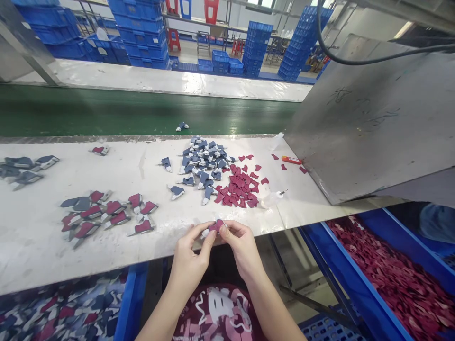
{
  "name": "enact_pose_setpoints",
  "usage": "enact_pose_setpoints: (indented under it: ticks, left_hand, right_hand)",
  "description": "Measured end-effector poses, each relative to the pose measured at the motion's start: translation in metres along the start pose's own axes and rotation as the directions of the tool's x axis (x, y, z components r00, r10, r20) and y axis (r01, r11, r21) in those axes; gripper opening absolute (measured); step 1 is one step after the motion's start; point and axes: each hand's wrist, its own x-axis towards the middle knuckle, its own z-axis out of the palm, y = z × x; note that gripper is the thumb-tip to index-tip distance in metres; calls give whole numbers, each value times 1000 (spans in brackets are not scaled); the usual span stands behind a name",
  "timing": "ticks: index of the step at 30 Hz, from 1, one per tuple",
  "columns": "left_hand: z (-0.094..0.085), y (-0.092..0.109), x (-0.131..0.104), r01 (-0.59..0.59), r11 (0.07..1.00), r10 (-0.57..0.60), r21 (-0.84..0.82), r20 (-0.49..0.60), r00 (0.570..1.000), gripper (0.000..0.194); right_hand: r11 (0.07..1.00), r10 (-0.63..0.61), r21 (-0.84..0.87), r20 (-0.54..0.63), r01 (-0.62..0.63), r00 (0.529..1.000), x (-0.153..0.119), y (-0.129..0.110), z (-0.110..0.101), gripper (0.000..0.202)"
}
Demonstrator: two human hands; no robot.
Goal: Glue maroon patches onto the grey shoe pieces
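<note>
My left hand [190,253] and my right hand [243,246] meet at the table's near edge. Between their fingertips they pinch a small molded piece with a maroon patch [217,226] on top and white ends. Just beyond lies a heap of flat maroon patches [239,187]. Behind it to the left is a heap of navy-and-white molded pieces [204,161]. A clear squeeze bottle with a needle tip [270,199] rests beside the maroon patches. To the left, several molded pieces with maroon patches [113,208] are spread on the white tabletop [149,251].
A green conveyor belt [142,111] runs behind the table, bearing one navy piece [182,126]. A metal panel [373,123] rises at right, near an orange-red stick [291,160]. Blue bins stand below: mixed pieces [64,312] at left, maroon patches [394,279] at right.
</note>
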Motion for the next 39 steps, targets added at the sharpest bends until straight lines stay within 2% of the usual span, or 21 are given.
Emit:
enact_pose_setpoints:
  ticks: [4,7,12,15,18,21,24,27,29,31,32,34,35,36,37,39]
  left_hand:
    - [2,-5,0,19,1000,-19,-24,-15,1000,28]
    - [4,-7,1,30,999,-31,-29,-28,999,28]
    - [6,-4,1,23,999,-24,-29,-38,999,24]
    - [5,-1,-1,-18,1000,18,15,-32,999,19]
    - [-2,3,-2,-79,990,84,115,-44,995,14]
    - [-20,3,2,-122,982,121,143,17,993,11]
    - [-48,-5,12,-159,967,137,202,118,983,11]
    - [-86,-16,26,-261,886,187,382,222,957,13]
    - [-118,-22,38,-335,789,254,516,224,941,19]
    - [-153,-24,51,-332,680,342,654,118,932,24]
    - [-170,-23,57,-294,631,366,718,59,929,26]
    - [-203,-22,71,-184,553,355,813,-30,934,33]
    - [-217,-20,78,-135,522,316,842,-44,948,35]
    - [-228,-19,87,-103,497,265,862,-37,964,37]
    - [-236,-17,96,-94,477,219,874,-15,976,38]
    - [-237,-10,118,-123,446,190,886,41,981,40]
  right_hand:
    - [994,-98,-46,-7,98,995,-1,0,-4,43]
    - [955,-198,-225,-7,191,980,-2,-1,-4,35]
    - [771,-374,-537,56,344,926,-6,2,3,21]
    - [637,-473,-641,114,428,874,-8,5,7,15]
    - [621,-496,-635,136,460,858,-7,6,9,11]
    - [691,-432,-563,181,453,884,-4,2,10,11]
    - [710,-352,-529,306,466,884,1,-2,14,12]
    - [652,-300,-543,456,529,838,6,-4,18,19]
    - [582,-362,-554,479,595,800,9,-3,16,26]
    - [454,-557,-594,393,664,732,11,-2,6,29]
    - [369,-678,-635,316,679,664,13,-1,-2,30]
    - [214,-874,-747,141,629,465,16,-1,-25,29]
    - [172,-930,-800,61,575,363,19,-1,-38,27]
    - [162,-957,-844,-6,512,292,21,-2,-51,24]
    - [165,-967,-880,-55,446,250,24,-3,-64,22]
    - [198,-967,-924,-129,327,221,32,-4,-85,29]
